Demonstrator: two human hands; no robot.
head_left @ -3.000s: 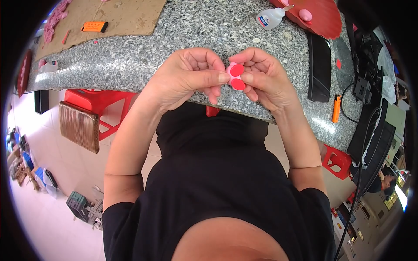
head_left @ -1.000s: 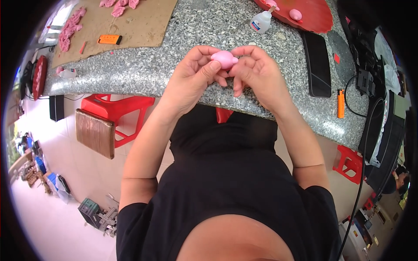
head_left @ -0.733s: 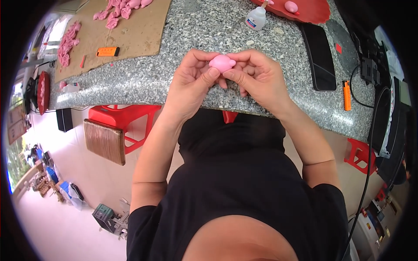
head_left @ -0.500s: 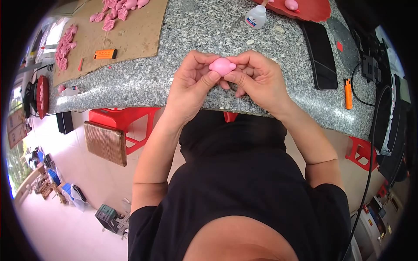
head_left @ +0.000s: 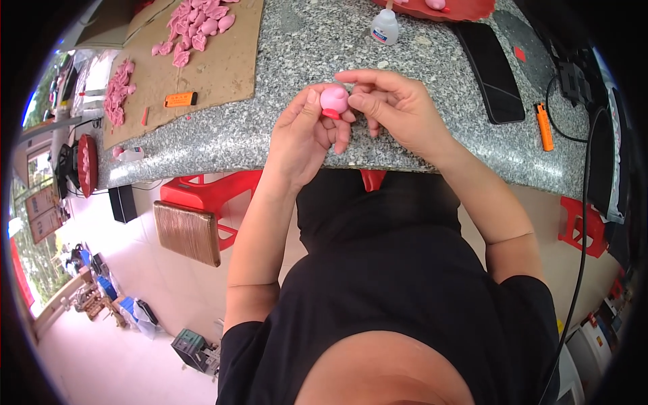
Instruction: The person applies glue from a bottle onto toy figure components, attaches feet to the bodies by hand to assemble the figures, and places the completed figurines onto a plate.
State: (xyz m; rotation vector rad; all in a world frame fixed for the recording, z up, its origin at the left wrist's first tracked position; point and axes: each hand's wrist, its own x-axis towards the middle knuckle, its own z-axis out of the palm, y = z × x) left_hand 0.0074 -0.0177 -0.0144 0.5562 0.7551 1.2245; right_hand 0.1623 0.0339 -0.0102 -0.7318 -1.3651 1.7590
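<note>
A small round pink figure with a red part at its lower side (head_left: 334,101) is pinched in my left hand (head_left: 295,131), above the near edge of the stone table. My right hand (head_left: 401,111) is close beside it with fingers apart. Its thumb tip is right at the figure's edge; whether it touches I cannot tell. The right index finger reaches out above the figure. Beyond my hands stands a small white glue-like bottle (head_left: 385,28) with a narrow tip.
Cardboard (head_left: 233,64) at the left carries pink moulded pieces (head_left: 199,23) and an orange box-cutter-like item (head_left: 180,100). A black phone (head_left: 491,74) and an orange lighter (head_left: 544,127) are at the right. A red tray (head_left: 466,10) is at the back. A red stool (head_left: 209,192) stands below.
The figure has been turned, so its red part now shows. My right hand has loosened from it, fingers spreading, while my left hand keeps hold. The whole view has shifted slightly.
</note>
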